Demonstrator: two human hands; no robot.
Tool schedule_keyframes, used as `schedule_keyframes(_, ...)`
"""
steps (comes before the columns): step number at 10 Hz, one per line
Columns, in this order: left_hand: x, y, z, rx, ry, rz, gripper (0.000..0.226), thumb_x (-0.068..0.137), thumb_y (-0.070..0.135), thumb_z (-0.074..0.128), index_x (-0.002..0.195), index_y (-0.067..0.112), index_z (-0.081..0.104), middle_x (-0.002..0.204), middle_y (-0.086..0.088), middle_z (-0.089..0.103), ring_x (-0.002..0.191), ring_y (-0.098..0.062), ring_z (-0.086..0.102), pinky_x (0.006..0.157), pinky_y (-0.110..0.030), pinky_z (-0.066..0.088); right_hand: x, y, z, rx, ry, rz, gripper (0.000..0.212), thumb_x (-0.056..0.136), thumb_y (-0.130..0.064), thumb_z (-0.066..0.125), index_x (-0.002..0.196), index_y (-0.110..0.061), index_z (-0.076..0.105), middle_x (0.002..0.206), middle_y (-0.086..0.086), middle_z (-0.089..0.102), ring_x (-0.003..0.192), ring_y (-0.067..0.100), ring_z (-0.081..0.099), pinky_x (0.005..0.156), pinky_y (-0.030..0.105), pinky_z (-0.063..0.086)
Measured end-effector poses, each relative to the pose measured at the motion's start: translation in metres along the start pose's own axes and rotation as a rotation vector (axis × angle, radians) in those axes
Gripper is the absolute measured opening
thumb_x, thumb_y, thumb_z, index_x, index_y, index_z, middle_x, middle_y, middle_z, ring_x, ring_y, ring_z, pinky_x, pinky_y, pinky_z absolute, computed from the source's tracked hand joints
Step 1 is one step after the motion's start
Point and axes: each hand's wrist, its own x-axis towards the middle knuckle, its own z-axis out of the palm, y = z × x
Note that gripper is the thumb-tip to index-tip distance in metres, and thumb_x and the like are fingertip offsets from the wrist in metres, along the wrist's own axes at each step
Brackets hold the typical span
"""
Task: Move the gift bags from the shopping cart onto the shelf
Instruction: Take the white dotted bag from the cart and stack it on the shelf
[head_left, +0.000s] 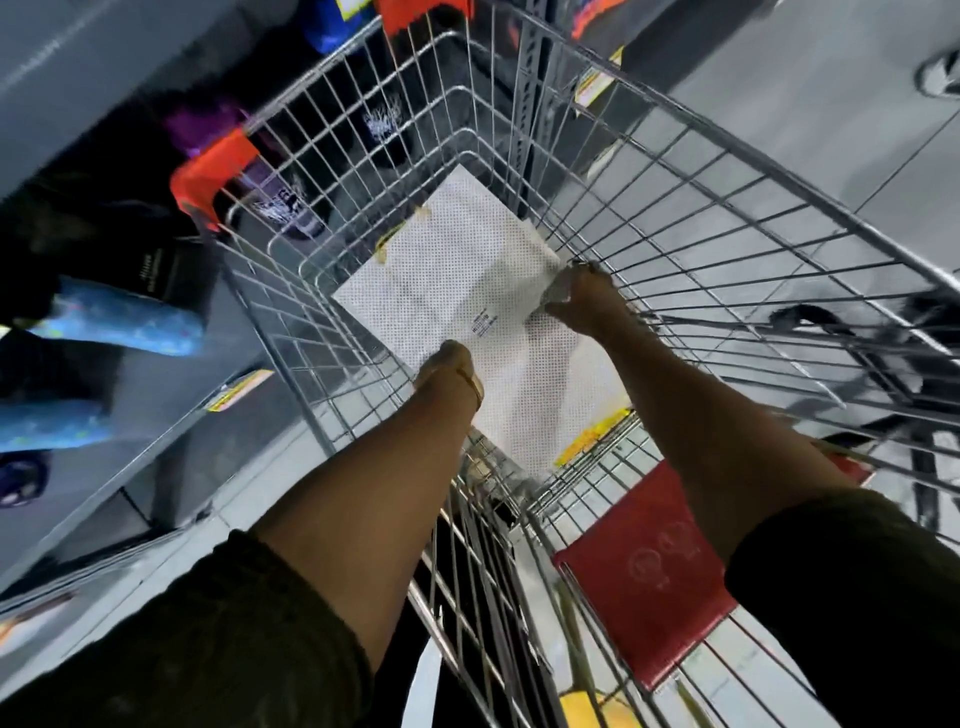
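A flat white gift bag (457, 280) with a fine dot pattern and gold handles lies inside the wire shopping cart (675, 218). More white bags (540, 395) lie under it toward me. My left hand (451, 371) grips the top bag's near left edge. On the bag's right edge, close to the cart's right wall, my right hand (584, 296) is closed. Both forearms reach down into the basket. The shelf (130, 410) stands to the left of the cart, with blue, black and purple gift bags (119, 322) on it.
The cart has orange corner bumpers (208, 174) and a red child-seat flap (649, 571) near me. Yellow price tags (236, 392) hang on the shelf edge. Grey tiled floor (831, 104) lies to the right of the cart.
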Motion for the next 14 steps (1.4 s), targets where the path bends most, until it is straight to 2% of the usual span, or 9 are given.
schedule_keyframes(1,-0.131,-0.003,-0.035,-0.251,-0.073,0.074,0.052,0.096,0.002,0.024,0.147,-0.007,0.027,0.156,-0.018,0.028,0.145,-0.029,0.029,0.113,-0.029,0.035,-0.015,-0.012,-0.019,0.028,0.086,0.044,0.044,0.079,-0.030,0.061,0.111,0.000,0.061,0.117,0.025,0.061,0.113,0.040,0.055,0.092,0.046,0.051)
schedule_keyframes(2,-0.158,-0.014,-0.052,-0.175,-0.145,0.209,0.051,0.099,0.018,0.034,0.146,0.001,0.032,0.155,-0.015,0.032,0.142,-0.033,0.032,0.113,-0.043,0.032,-0.039,-0.027,-0.048,0.116,0.191,0.137,0.034,0.081,-0.021,0.053,0.104,0.002,0.064,0.112,0.025,0.064,0.107,0.039,0.060,0.088,0.042,0.051)
schedule_keyframes(4,-0.237,-0.046,-0.087,-0.307,-0.393,0.228,0.069,0.070,0.024,0.064,0.134,0.010,0.043,0.140,-0.012,0.047,0.123,-0.034,0.050,0.094,-0.043,0.045,-0.124,-0.048,-0.135,0.243,0.413,0.243,0.031,0.077,-0.015,0.055,0.098,0.006,0.066,0.110,0.029,0.065,0.104,0.040,0.062,0.087,0.040,0.051)
schedule_keyframes(6,-0.312,-0.078,-0.135,-0.341,-0.434,0.528,0.047,0.079,0.021,0.064,0.123,0.010,0.051,0.102,-0.002,0.055,0.088,-0.018,0.048,0.061,-0.026,0.036,-0.262,-0.073,-0.212,0.356,0.725,0.282,0.027,0.073,-0.005,0.052,0.052,-0.001,0.037,0.059,0.017,0.034,0.067,0.032,0.039,0.051,0.032,0.028)
schedule_keyframes(8,-0.355,-0.106,-0.199,-0.398,-0.331,1.314,0.060,0.083,-0.015,0.053,0.137,0.010,0.043,0.121,-0.004,0.061,0.104,-0.014,0.061,0.072,-0.013,0.053,-0.352,-0.121,-0.234,0.555,0.975,0.107,0.034,0.075,-0.008,0.058,0.106,-0.003,0.068,0.105,0.020,0.071,0.099,0.031,0.065,0.080,0.033,0.048)
schedule_keyframes(9,-0.349,-0.110,-0.241,-0.415,-0.248,1.540,0.073,0.080,-0.019,0.056,0.141,0.018,0.040,0.114,0.014,0.060,0.083,0.008,0.063,0.069,-0.008,0.052,-0.376,-0.150,-0.223,0.591,1.066,-0.017,0.034,0.079,-0.007,0.053,0.110,-0.007,0.068,0.104,0.016,0.073,0.094,0.028,0.067,0.084,0.037,0.053)
schedule_keyframes(11,-0.331,-0.104,-0.304,-0.437,0.008,1.630,0.065,0.079,-0.016,0.059,0.137,0.010,0.049,0.112,0.008,0.063,0.069,0.017,0.062,0.064,-0.002,0.049,-0.374,-0.196,-0.187,0.712,1.001,-0.157,0.038,0.073,-0.028,0.049,0.103,-0.020,0.071,0.080,-0.004,0.067,0.066,0.007,0.058,0.064,0.030,0.049)
schedule_keyframes(12,-0.323,-0.098,-0.316,-0.451,0.088,1.625,0.062,0.082,-0.014,0.059,0.138,0.009,0.049,0.112,0.011,0.063,0.074,0.015,0.062,0.069,-0.004,0.049,-0.361,-0.210,-0.172,0.746,0.983,-0.184,0.053,0.070,-0.027,0.048,0.120,-0.019,0.065,0.111,0.002,0.073,0.097,0.016,0.068,0.087,0.038,0.058)
schedule_keyframes(14,-0.312,-0.069,-0.316,-0.425,0.158,1.664,0.054,0.085,-0.003,0.058,0.136,0.012,0.052,0.123,0.011,0.062,0.107,-0.019,0.064,0.098,-0.044,0.052,-0.323,-0.237,-0.193,0.576,0.948,-0.273,0.036,0.085,-0.013,0.059,0.120,-0.013,0.065,0.120,0.011,0.069,0.112,0.024,0.063,0.091,0.028,0.048)
